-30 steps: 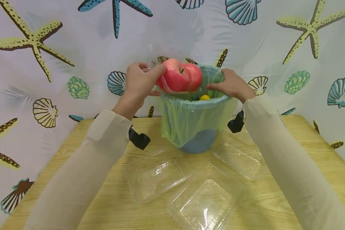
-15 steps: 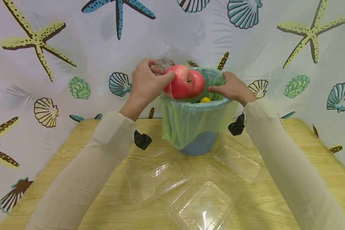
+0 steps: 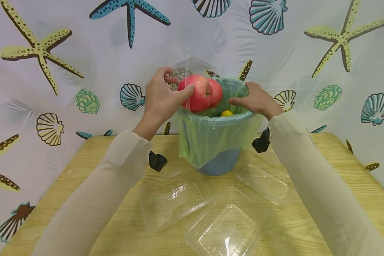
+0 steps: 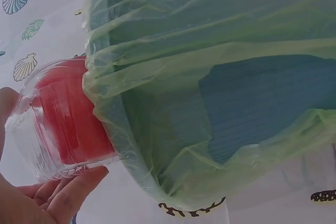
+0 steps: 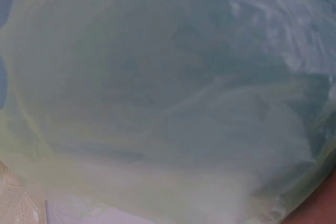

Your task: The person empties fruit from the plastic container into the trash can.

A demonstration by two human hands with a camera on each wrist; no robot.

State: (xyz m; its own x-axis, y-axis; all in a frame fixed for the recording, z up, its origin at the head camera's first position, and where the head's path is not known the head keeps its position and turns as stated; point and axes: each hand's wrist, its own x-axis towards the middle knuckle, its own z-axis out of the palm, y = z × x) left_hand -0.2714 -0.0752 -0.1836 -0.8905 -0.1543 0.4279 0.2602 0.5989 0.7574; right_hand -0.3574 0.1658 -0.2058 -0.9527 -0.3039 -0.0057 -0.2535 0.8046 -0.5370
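My left hand (image 3: pixel 162 96) grips a clear plastic clamshell box at the left side of a blue bin (image 3: pixel 219 160). Two red apples (image 3: pixel 200 93) sit in the box, which tilts over the bin's rim with its clear lid (image 3: pixel 195 64) raised behind. In the left wrist view, thumb and fingers hold the box (image 4: pixel 58 124) from either side. A green plastic bag (image 3: pixel 208 137) lines the bin and hangs over its rim. At the right rim, my right hand (image 3: pixel 257 99) holds on, thumb pointing inward. Inside the bin, something yellow and round (image 3: pixel 227 113) shows.
Several clear plastic trays or lids lie on the wooden table (image 3: pixel 115 213) in front of the bin, among them a left one (image 3: pixel 176 202), a front one (image 3: pixel 227 227) and a right one (image 3: pixel 265 177). A patterned sheet (image 3: pixel 99 64) stands behind.
The left hand has shifted slightly right and down with the box, and the apples have turned and sit lower over the rim. The right hand has stayed on the bin.
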